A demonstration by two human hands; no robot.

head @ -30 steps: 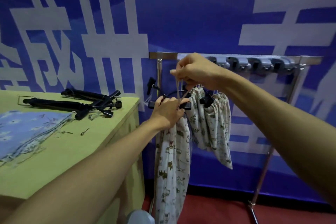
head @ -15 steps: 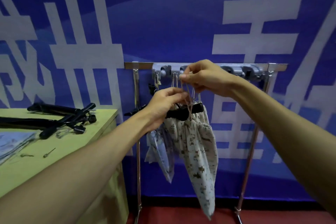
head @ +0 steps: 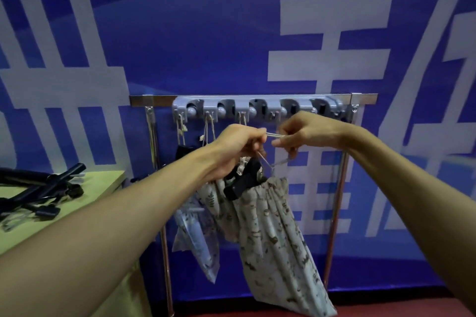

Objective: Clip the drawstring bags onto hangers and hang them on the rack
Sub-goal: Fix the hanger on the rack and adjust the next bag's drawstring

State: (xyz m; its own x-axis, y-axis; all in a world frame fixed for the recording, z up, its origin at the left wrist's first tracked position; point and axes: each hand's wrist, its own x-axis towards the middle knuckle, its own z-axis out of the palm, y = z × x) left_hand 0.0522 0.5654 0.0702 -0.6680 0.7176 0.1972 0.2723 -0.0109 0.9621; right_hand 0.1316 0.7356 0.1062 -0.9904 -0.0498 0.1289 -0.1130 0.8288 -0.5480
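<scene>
on the surface [head: 105,186] at near left lie spare hangers [head: 43,188]. further out, my left grip [head: 239,143] and right grip [head: 306,134] each pinch the cord [head: 273,135], stretched between them just below the rack [head: 296,101]. the bag [head: 273,226] dangles under them, a black clip [head: 240,184] biting its gathered mouth. i judge it light, limp cloth that will swing and sag. the thin cord may slip, so i would hold close to the loop and lift it over a hook. a blue bag [head: 198,237] hangs behind, to the left.
</scene>
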